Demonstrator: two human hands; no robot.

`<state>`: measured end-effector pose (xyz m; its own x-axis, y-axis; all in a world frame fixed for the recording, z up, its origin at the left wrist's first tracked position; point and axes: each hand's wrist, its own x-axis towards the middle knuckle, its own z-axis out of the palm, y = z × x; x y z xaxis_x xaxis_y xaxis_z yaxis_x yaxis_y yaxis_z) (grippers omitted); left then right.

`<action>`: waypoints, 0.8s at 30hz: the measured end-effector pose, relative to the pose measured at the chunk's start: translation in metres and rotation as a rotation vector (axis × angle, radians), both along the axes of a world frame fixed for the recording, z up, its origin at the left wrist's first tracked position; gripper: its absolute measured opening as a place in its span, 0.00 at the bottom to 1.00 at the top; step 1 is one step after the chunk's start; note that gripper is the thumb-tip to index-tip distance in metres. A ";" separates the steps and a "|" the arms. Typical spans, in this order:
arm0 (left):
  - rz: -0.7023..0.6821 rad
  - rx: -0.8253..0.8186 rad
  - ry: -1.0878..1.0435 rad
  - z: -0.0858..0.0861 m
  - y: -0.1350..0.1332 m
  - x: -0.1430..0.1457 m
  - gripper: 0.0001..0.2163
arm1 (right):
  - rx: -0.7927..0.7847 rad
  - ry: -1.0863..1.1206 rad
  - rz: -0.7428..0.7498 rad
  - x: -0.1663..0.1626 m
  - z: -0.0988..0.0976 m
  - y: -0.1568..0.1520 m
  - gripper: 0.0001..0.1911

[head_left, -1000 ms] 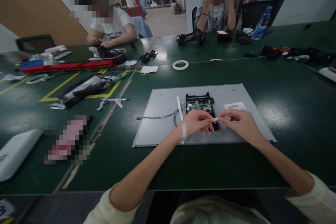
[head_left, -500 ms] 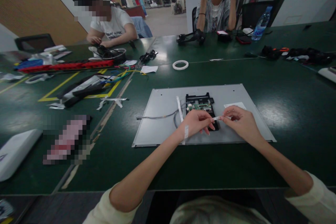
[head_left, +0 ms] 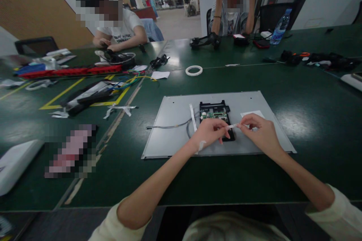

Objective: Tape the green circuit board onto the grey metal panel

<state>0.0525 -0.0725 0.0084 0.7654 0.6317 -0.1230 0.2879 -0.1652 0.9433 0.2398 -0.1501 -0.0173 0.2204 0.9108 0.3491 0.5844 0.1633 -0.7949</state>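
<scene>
Between my two hands a short strip of white tape [head_left: 232,126] is stretched. Its left end is pinched by my left hand [head_left: 211,131], its right end by my right hand [head_left: 258,130]. Both hands hover over a light grey panel [head_left: 166,141] lying on the table. On the panel sits a black plastic frame [head_left: 212,104] with a green circuit board [head_left: 213,115], partly hidden by my left hand. A grey cable [head_left: 166,126] runs leftward off the board area, under another white tape strip [head_left: 192,116]. A white label [head_left: 261,113] lies behind my right hand.
A roll of white tape [head_left: 194,70] lies beyond the panel on the green table. Leftward are a pink phone-like object [head_left: 73,150], a white box [head_left: 19,163], tape scraps [head_left: 120,110] and cables. Two people sit across, with a water bottle [head_left: 281,28] at the right.
My hands have hardly moved and still hold the tape strip between them. The tape piece near my left wrist looks more curled. The person at the back right has shifted slightly.
</scene>
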 end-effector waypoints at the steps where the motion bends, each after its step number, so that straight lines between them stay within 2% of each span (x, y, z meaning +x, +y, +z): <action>1: 0.021 -0.026 0.005 -0.001 0.001 0.000 0.07 | -0.009 0.005 0.008 0.000 0.000 0.000 0.07; 5: 0.025 -0.115 0.023 -0.002 0.001 0.003 0.06 | -0.044 0.034 0.027 -0.001 -0.002 -0.001 0.06; 8: 0.000 -0.118 0.046 -0.002 -0.001 0.004 0.08 | -0.053 0.007 0.032 -0.002 -0.003 -0.001 0.06; 12: 0.030 0.010 0.123 -0.004 -0.002 0.003 0.12 | -0.071 -0.061 0.034 -0.003 -0.003 -0.001 0.06; 18: 0.062 0.278 0.252 -0.007 -0.003 0.002 0.11 | -0.092 -0.173 0.017 -0.004 -0.008 0.001 0.07; 24: 0.084 0.270 0.295 -0.008 -0.001 0.003 0.11 | -0.103 -0.198 0.021 -0.004 -0.008 0.000 0.06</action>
